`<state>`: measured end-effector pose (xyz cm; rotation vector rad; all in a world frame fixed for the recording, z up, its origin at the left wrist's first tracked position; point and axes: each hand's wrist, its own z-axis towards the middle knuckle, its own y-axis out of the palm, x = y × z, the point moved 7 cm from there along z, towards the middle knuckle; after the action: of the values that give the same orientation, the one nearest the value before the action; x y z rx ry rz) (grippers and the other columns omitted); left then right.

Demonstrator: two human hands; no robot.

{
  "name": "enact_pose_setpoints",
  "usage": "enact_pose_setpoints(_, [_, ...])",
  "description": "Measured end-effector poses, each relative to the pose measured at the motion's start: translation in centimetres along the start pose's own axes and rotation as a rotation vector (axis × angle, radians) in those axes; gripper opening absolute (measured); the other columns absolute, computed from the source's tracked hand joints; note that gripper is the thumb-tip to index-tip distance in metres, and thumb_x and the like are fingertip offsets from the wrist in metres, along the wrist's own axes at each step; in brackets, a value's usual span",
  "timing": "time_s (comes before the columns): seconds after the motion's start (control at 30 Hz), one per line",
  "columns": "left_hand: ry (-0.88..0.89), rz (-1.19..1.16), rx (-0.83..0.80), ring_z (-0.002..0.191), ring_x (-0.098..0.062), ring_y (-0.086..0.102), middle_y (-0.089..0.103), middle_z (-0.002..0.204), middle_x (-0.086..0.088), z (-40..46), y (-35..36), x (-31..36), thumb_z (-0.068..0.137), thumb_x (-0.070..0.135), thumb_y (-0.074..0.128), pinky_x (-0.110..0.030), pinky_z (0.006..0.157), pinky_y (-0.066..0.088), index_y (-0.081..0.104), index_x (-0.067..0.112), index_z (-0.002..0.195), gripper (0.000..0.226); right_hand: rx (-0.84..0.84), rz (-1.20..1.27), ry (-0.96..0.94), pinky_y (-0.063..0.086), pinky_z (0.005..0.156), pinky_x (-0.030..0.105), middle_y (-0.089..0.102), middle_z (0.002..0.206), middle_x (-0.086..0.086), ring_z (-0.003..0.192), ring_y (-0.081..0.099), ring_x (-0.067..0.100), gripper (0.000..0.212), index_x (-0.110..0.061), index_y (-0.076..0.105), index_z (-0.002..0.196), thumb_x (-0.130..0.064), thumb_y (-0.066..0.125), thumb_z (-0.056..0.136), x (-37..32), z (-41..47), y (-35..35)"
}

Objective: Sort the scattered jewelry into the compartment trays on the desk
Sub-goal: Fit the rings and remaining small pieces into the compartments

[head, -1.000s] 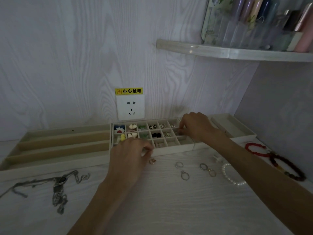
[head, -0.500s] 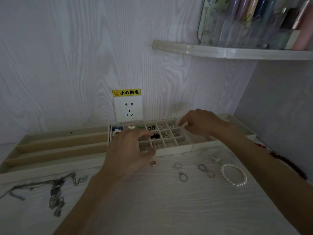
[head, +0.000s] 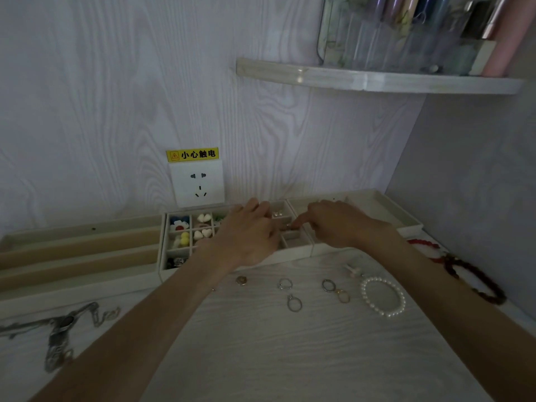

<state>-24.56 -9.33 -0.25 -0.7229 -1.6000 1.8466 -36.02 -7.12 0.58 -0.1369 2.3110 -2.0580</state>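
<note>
The cream compartment tray [head: 290,253] stands against the wall; its left cells hold coloured flower and heart studs [head: 203,219]. My left hand [head: 249,233] lies over the tray's middle, back up, fingers stretched toward the far cells. My right hand [head: 333,224] reaches in from the right, index finger and thumb pinching a small shiny piece [head: 287,226] over a right-column cell. Several rings lie loose on the desk in front, among them a gold one [head: 240,280] and a silver one [head: 294,303]. A pearl bracelet [head: 388,313] lies to their right.
A long-slot tray [head: 72,297] sits on the left and another open tray [head: 400,219] on the right. A silver chain necklace [head: 61,329] lies front left. Red [head: 423,243] and dark bead bracelets [head: 481,285] lie by the right wall. A shelf [head: 377,79] overhangs; a wall socket [head: 197,184] is behind.
My left hand has moved from the tray's front edge up over its middle cells. My right hand lifted, then came back down to the right column, fingertips now meeting the left hand's.
</note>
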Motion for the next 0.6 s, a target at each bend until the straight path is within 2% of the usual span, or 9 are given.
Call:
enact_pose_setpoints(0.07, [0.009,0.027,0.023,0.112,-0.017,0.036,0.045,0.118,0.0,0.2,0.0,0.3,0.098,0.035,0.028,-0.032,0.088,0.03,0.053,0.025,0.129,0.041,0.003,0.0,0.006,0.026,0.073,0.025,0.055,0.106,-0.004,0.094,0.044,0.015,0.057,-0.039,0.048,0.133,0.0,0.035,0.093,0.1,0.1,0.0])
enact_pose_setpoints(0.1, [0.02,0.047,0.038,0.111,-0.018,0.036,0.046,0.116,0.0,0.2,-0.3,0.5,0.098,0.034,0.028,-0.032,0.086,0.029,0.054,0.024,0.127,0.041,0.009,-0.001,0.007,0.027,0.072,0.024,0.056,0.106,-0.004,0.095,0.046,0.016,0.057,-0.039,0.048,0.133,-0.001,0.035,0.093,0.2,0.2,0.1])
enact_pose_setpoints(0.17, [0.037,0.086,0.067,0.109,-0.019,0.037,0.046,0.115,-0.002,0.2,-0.8,1.1,0.098,0.033,0.029,-0.032,0.082,0.026,0.056,0.02,0.118,0.036,0.018,0.009,0.004,0.028,0.067,0.025,0.05,0.087,-0.01,0.097,0.05,0.018,0.054,-0.038,0.049,0.133,-0.003,0.034,0.094,0.1,0.4,0.2])
enact_pose_setpoints(0.2, [0.038,0.099,0.073,0.108,-0.02,0.038,0.046,0.114,-0.003,0.1,-0.9,1.3,0.098,0.032,0.029,-0.032,0.081,0.025,0.056,0.018,0.115,0.035,0.017,0.021,0.003,0.029,0.067,0.025,0.047,0.085,-0.011,0.1,0.051,0.02,0.053,-0.038,0.05,0.132,-0.005,0.033,0.095,0.0,0.4,0.3])
enact_pose_setpoints(0.27, [0.033,0.116,0.073,0.109,-0.022,0.038,0.046,0.114,-0.004,0.1,-1.0,1.5,0.098,0.032,0.028,-0.032,0.081,0.025,0.057,0.018,0.115,0.036,0.007,0.037,0.009,0.028,0.072,0.026,0.057,0.107,-0.002,0.113,0.05,0.024,0.05,-0.038,0.049,0.132,-0.007,0.032,0.097,0.0,0.6,0.7])
enact_pose_setpoints(0.33, [0.028,0.129,0.069,0.109,-0.022,0.038,0.046,0.115,-0.004,0.0,-0.9,1.6,0.099,0.033,0.027,-0.032,0.081,0.026,0.057,0.017,0.115,0.038,0.006,0.034,0.01,0.028,0.075,0.027,0.056,0.125,0.002,0.115,0.05,0.024,0.048,-0.038,0.05,0.132,-0.009,0.032,0.098,0.0,0.6,0.8])
enact_pose_setpoints(0.43, [0.034,0.133,0.071,0.11,-0.022,0.038,0.047,0.115,-0.003,0.1,-0.6,1.5,0.098,0.033,0.027,-0.033,0.08,0.026,0.057,0.018,0.118,0.039,0.01,0.033,0.001,0.028,0.074,0.028,0.057,0.123,0.004,0.11,0.052,0.023,0.047,-0.038,0.051,0.13,-0.01,0.032,0.098,-0.1,0.5,0.5])
enact_pose_setpoints(0.6, [0.042,0.139,0.083,0.11,-0.022,0.039,0.047,0.114,-0.003,0.1,-0.6,1.5,0.098,0.033,0.028,-0.033,0.081,0.028,0.056,0.021,0.119,0.037,0.01,0.025,0.019,0.026,0.078,0.028,0.056,0.125,0.004,0.114,0.051,0.023,0.051,-0.039,0.05,0.131,-0.006,0.033,0.096,-0.1,0.8,0.6])
